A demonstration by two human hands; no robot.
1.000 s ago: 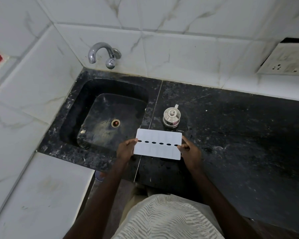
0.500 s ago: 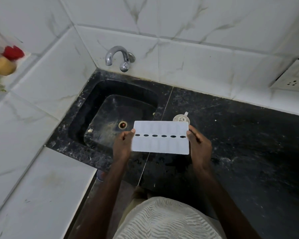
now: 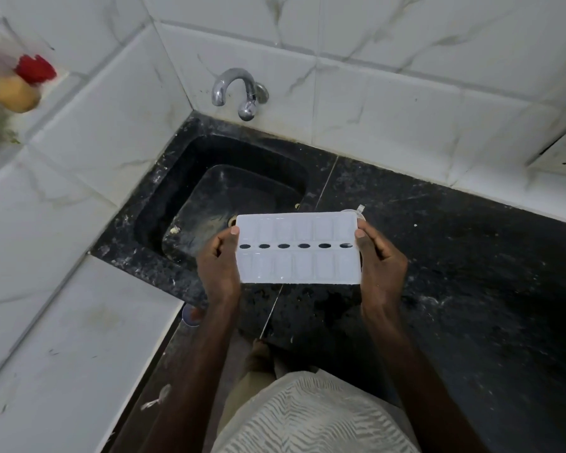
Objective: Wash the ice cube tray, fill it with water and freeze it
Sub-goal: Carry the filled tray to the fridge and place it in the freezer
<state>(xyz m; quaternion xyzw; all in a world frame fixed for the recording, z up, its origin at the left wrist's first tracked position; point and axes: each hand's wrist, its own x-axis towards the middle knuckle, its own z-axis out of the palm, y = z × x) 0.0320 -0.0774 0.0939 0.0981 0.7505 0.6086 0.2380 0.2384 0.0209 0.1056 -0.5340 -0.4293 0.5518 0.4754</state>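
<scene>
two hands, left hand (image 3: 217,261) and right hand (image 3: 382,258), closed on one white ice tray (image 3: 297,266); one tap (image 3: 239,89) at 12 o'clock.

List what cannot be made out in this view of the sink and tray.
- Small metal container: head view, nearly all hidden behind the white plastic ice cube tray.
- Sink drain: half covered by the tray's corner.
- Red and yellow items at the left edge: blurred, unidentifiable.

Ice cube tray (image 3: 298,248) raised nearer camera, now hiding steel container behind.
</scene>
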